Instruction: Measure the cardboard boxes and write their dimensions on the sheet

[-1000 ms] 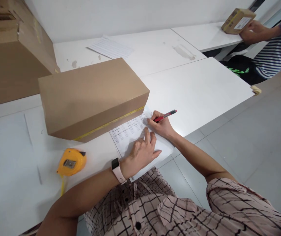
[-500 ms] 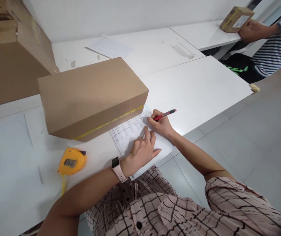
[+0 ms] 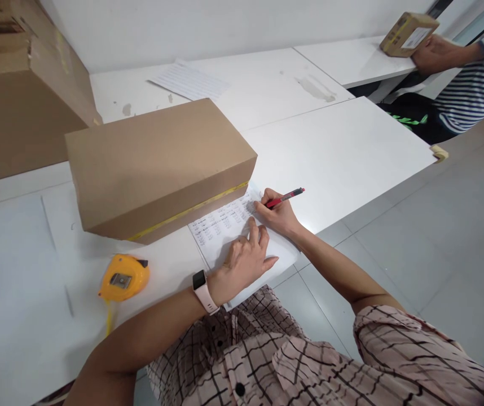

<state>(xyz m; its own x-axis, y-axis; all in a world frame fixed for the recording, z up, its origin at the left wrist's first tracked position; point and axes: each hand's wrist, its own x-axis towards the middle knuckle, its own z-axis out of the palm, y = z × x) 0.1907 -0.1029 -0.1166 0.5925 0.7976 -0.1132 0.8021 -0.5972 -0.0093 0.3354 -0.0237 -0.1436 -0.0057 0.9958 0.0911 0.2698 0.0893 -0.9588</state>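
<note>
My right hand (image 3: pixel 279 213) is closed around a red and black pen (image 3: pixel 285 197), its tip end hidden by the fingers at the upper right of a paper sheet (image 3: pixel 263 268). Columns of handwriting cover the upper part of this sheet. My left hand (image 3: pixel 244 256) rests on the paper with its fingers stretched out, the thumb apart. A closed cardboard box (image 3: pixel 161 163) with yellow tape along its side stands just beyond the paper and touches or overhangs its far edge. An orange tape measure (image 3: pixel 124 277) lies left of my left forearm, some yellow blade showing below it.
A large cardboard box (image 3: pixel 26 113) stands at the far left. Printed sheets (image 3: pixel 189 80) lie behind the nearer box. The white table (image 3: pixel 330 152) ends at a right corner with a tan piece on it. At the upper right, another person's hands (image 3: pixel 434 53) hold a small carton (image 3: pixel 407 35).
</note>
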